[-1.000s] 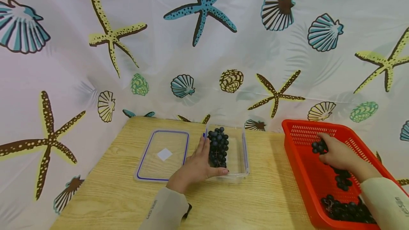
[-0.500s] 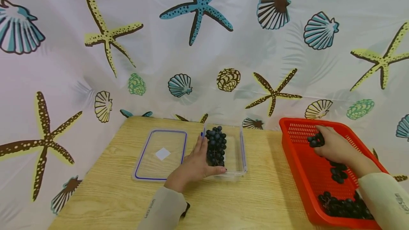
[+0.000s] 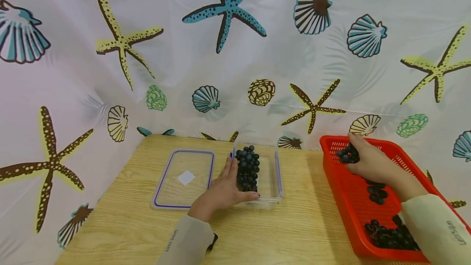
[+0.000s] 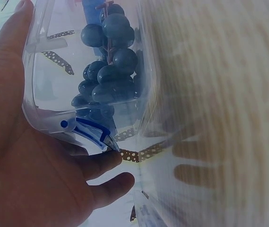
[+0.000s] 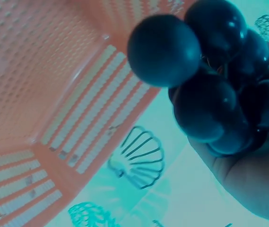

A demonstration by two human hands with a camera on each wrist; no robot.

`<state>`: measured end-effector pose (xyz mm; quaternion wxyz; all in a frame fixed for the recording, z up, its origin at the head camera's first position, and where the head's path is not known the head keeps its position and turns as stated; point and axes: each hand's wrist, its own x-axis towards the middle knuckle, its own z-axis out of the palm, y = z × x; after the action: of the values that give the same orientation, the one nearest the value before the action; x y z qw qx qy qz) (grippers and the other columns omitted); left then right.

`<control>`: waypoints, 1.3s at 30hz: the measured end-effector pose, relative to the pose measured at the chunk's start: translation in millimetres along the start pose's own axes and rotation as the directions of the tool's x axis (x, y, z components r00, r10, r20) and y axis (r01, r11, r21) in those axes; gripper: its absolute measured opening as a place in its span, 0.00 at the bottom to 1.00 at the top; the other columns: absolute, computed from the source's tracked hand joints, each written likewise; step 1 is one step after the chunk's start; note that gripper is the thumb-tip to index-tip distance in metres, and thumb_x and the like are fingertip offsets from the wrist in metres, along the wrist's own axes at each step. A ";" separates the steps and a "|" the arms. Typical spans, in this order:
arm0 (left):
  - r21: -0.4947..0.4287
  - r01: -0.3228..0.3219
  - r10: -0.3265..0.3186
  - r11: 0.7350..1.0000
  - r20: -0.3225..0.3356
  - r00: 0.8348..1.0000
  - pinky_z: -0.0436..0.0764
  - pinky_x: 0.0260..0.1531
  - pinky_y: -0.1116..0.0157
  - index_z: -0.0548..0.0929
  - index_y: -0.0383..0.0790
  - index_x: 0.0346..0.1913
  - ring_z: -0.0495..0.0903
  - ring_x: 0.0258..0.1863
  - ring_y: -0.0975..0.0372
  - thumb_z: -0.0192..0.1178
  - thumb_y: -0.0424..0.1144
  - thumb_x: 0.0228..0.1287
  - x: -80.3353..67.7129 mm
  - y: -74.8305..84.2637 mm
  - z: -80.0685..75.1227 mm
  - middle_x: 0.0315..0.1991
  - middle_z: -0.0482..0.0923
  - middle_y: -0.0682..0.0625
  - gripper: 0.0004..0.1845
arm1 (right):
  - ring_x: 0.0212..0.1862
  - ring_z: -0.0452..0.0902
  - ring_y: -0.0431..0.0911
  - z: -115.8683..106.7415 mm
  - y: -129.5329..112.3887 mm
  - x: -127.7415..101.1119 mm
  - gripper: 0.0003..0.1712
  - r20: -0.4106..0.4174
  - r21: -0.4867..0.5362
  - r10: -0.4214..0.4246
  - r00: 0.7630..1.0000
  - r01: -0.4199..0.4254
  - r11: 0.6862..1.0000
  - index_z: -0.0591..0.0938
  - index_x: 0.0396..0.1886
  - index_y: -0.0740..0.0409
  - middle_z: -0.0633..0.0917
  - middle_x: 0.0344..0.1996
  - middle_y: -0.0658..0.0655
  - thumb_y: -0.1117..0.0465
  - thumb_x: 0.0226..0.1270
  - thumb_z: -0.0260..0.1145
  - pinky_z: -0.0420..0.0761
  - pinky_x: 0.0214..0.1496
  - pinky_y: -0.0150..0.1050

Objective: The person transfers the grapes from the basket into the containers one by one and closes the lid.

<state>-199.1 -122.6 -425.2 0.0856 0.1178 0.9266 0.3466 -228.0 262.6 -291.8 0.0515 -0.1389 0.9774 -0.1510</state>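
My left hand (image 3: 220, 193): it rests against the near left corner of the clear container (image 3: 276, 175), thumb along the front wall, fingers straight up the left side; nothing is curled round it.
My right hand (image 3: 369, 162): raised over the far left corner of the red basket (image 3: 344, 199), fingers curled round a small bunch of dark grapes (image 3: 347, 155).
Grapes in the container (image 3: 247, 169): a long dark bunch lying lengthwise along the left half of the container, which stands on the wooden table (image 3: 294, 228).
Grapes left in the basket (image 3: 390, 236): a heap at the near end, and a few more (image 3: 377, 193) just under my right wrist.
Lid (image 3: 184, 178): flat on the table just left of the container, blue-edged, with a white square at its middle.
Head view only: the layout, with the container at centre, the basket well to its right and a curtain printed with starfish and shells (image 3: 228, 52) behind.
Left wrist view only: my palm (image 4: 25, 175) pressed flat to the container's wall, a blue clip (image 4: 89, 130) on its rim, and the grapes seen through the plastic (image 4: 108, 71).
Right wrist view only: the held bunch (image 5: 210, 90) from below, round berries sitting in my fingers (image 5: 252, 175), the basket's slotted wall (image 5: 54, 94) beside it.
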 end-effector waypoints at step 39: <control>0.000 -0.006 0.006 1.000 -0.006 1.000 0.53 0.68 0.36 0.38 0.37 0.82 0.48 0.75 0.36 0.66 0.74 0.53 -3.1 -0.5 -2.9 0.81 0.28 0.40 0.70 | 0.79 0.40 0.61 81.6 -144.4 89.6 0.59 -0.021 0.323 -0.004 1.000 0.010 0.946 0.39 0.81 0.65 0.42 0.80 0.66 0.55 0.69 0.69 0.54 0.74 0.60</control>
<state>-196.9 -125.6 -423.0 0.0817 0.1197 0.9265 0.3473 -265.1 81.8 -329.8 0.0630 -0.1306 0.9394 -0.3106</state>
